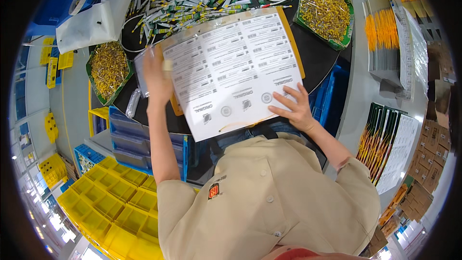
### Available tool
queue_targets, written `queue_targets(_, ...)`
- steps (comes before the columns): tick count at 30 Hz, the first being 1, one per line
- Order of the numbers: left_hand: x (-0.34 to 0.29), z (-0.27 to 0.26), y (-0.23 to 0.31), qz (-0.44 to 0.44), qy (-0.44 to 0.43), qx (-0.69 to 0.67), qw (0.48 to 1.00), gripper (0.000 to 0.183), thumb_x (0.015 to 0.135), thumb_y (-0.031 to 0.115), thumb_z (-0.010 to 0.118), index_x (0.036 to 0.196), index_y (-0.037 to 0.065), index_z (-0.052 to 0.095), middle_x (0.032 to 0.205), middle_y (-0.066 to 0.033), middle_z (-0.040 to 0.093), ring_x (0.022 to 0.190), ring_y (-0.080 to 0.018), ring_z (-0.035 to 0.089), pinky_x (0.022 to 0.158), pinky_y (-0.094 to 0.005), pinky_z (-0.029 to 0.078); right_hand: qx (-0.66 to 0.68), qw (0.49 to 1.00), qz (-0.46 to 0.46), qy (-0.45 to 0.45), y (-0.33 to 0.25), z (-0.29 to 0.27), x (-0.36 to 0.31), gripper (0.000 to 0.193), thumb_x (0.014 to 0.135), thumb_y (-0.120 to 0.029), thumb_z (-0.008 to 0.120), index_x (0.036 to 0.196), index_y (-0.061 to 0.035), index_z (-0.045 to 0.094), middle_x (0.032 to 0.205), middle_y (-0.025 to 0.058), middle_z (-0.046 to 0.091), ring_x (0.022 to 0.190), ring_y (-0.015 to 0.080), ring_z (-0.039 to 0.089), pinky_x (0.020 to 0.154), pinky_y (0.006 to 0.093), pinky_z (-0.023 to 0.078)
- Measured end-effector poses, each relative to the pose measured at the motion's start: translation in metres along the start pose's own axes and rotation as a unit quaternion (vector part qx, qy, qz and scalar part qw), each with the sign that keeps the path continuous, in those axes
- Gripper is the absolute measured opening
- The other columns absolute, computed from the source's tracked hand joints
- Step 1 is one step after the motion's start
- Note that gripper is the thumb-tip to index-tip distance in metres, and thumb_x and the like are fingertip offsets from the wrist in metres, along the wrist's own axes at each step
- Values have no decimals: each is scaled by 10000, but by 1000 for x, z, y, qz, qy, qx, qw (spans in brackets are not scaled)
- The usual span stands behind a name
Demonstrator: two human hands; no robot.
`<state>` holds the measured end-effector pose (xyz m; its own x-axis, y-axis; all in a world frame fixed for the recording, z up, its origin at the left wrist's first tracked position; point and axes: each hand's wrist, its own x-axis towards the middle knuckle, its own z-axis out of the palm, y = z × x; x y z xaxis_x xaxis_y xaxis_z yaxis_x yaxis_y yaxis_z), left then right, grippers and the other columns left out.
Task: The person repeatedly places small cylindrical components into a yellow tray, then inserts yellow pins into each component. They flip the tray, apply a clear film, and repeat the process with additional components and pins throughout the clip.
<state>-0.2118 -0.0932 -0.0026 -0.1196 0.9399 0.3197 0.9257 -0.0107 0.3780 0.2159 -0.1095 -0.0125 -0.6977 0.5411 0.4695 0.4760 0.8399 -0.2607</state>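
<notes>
A large white sheet printed with rows of text blocks and round stamps (231, 74) lies in front of me. Beneath it, an orange-yellow board or folder (291, 43) sticks out along the right and left edges. My right hand (296, 108) rests on the sheet's lower right part, fingers spread. At the sheet's upper left edge is my left hand (158, 77), its fingers smeared by motion, with a pale cover on one finger. Whether it grips anything is not clear. A clear plastic piece (140, 74) lies beside it. The sheet's near edge hangs over the dark round table (315, 58).
Many small tubes with yellow caps (202, 0) are heaped beyond the sheet. Green boxes of small yellow-tipped parts stand at left (109, 70) and right (325, 12). Yellow bins (115, 197) and blue trays (127, 132) are at lower left. Card stacks (385, 38) line the right bench.
</notes>
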Motion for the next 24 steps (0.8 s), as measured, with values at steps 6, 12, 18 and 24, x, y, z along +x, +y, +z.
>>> queue_targets(6,5,54,66,37,-167,91,981,623,973,467,513,1527,212,383,1622,-166,227,1504,-406,139,1173,-640,46,115,982,70,-133,20,-15,18,316,800,-111,704,1089,-234,738,1308,64,632,1255,301,535,1172,559,252)
queue_targets(12,4,55,66,25,-166,77,983,652,933,563,523,1501,255,430,1615,-141,262,1509,-391,135,1146,-684,2,167,712,576,366,229,-27,-7,291,1045,-210,492,1223,-34,641,1180,83,666,1099,197,614,947,322,481)
queue_targets(18,-1,60,62,34,-121,107,986,645,930,589,498,1504,304,421,1621,-81,270,1508,-368,163,1129,-713,-11,515,471,628,344,348,19,-80,388,1023,-335,468,1250,-55,611,1243,145,641,1124,307,612,962,506,522)
queue_targets(24,5,52,48,60,-139,93,984,648,919,554,546,1509,320,412,1624,-69,267,1504,-359,184,1124,-727,18,504,412,659,377,318,38,-92,439,1017,-346,436,1289,-35,585,1287,189,610,1146,382,590,990,548,503)
